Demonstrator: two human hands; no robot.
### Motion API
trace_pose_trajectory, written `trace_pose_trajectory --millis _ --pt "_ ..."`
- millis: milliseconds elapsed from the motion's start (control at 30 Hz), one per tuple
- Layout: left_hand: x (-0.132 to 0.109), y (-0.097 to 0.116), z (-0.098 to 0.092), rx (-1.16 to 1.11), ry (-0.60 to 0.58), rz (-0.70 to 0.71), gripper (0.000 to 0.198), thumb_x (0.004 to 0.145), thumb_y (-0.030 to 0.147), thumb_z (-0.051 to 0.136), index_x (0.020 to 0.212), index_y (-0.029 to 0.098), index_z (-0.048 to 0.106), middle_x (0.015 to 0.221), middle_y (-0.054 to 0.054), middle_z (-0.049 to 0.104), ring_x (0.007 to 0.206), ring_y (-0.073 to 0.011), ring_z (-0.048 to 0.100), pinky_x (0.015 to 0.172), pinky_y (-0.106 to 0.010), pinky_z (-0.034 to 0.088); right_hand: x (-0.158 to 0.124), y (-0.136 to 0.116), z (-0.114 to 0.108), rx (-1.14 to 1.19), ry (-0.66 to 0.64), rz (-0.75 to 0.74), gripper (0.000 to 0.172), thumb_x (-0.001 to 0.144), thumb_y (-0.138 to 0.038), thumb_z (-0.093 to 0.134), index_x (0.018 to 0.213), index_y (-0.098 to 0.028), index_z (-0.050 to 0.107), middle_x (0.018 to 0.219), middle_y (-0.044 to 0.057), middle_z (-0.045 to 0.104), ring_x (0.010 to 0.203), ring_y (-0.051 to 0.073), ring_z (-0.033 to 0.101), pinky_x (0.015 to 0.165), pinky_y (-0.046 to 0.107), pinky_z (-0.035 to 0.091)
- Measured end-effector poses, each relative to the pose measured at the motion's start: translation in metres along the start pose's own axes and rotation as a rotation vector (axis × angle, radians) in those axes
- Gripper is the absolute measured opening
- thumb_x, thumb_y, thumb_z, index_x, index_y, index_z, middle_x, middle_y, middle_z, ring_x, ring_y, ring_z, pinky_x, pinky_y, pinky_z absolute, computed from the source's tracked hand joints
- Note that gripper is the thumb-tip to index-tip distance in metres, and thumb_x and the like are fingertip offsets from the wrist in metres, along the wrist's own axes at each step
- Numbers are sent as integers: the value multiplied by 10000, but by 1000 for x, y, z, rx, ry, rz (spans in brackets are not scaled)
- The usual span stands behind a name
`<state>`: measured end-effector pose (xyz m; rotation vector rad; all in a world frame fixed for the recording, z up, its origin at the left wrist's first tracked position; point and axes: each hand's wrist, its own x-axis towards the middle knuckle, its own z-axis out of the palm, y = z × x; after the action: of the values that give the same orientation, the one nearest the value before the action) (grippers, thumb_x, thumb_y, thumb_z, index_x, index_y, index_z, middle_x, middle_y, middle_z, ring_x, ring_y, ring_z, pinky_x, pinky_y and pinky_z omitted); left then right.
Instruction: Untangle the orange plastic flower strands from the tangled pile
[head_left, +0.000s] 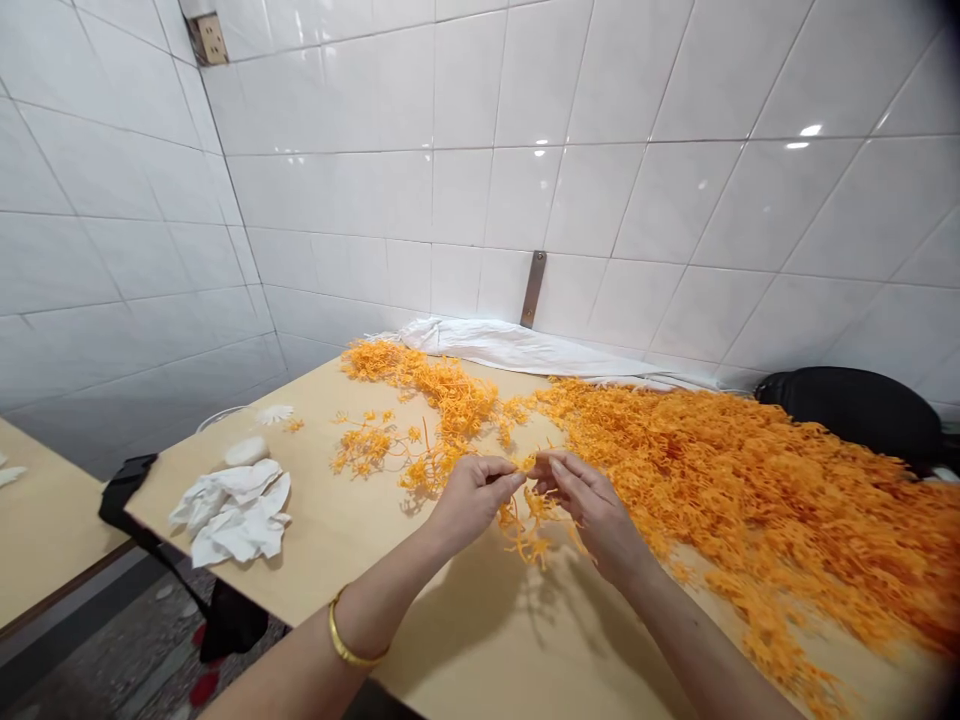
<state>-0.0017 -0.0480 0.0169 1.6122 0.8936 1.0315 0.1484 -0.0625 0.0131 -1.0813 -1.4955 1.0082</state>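
Pinching the orange sprig (534, 546) at twelve o'clock with our left grip (471, 498), our right grip (594, 508) unclear in its closing, we judge it light, springy, best held where it gathers.

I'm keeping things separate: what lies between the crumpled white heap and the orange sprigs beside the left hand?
In the head view, the stretch between the crumpled white heap and those orange sprigs is bare tan tabletop.

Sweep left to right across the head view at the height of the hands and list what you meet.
Black strap → crumpled white wad → loose orange sprigs → left hand → right hand → large orange heap.
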Motion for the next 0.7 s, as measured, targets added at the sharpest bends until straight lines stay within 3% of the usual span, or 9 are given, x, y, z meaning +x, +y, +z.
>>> trace_pose_trajectory --millis 100,200,400,533,600,700 --pt "9 -3 12 68 -11 56 270 698 249 476 468 163 363 475 52 265 477 -70 250 473 -228 199 -5 5 0 60 -2 21 246 764 -396 496 694 -165 541 651 3 509 626 116 455 573 244 369" --pt "16 -8 21 80 -64 59 165 663 211 497 513 154 455 508 39 370 508 -77 334 499 -216 252 -9 11 -2 37 84 -6 287 736 -381 550 568 -164 468 556 -33 412 547 89 379 515 223 326" --pt "21 -21 29 -78 -283 -77 196 647 304 567 556 140 512 517 23 448 490 -72 367 498 -213 272 -11 19 -9 36 215 -30 234 764 -356 512 634 -162 509 585 -21 455 564 102 415 540 235 347" --pt "21 -25 34 -112 -290 -86 244 685 326 540 532 137 515 460 15 449 436 -66 346 466 -220 248 -9 26 -5 -9 314 -31 253 760 -340 505 576 -172 465 537 -36 428 528 95 402 525 232 343" --pt "20 -26 35 -91 -264 -83 246 680 308 546 506 141 499 427 28 410 414 -59 321 451 -219 229 -4 29 -12 -44 419 8 250 742 -353 515 573 -179 454 519 -38 433 502 95 404 508 235 344" --pt "16 -28 30 -73 -271 -154 246 662 303 569 493 144 490 415 39 386 389 -50 292 429 -219 202 5 30 -44 -100 688 85 242 729 -405 486 618 -194 448 472 -46 429 437 102 396 466 248 340"
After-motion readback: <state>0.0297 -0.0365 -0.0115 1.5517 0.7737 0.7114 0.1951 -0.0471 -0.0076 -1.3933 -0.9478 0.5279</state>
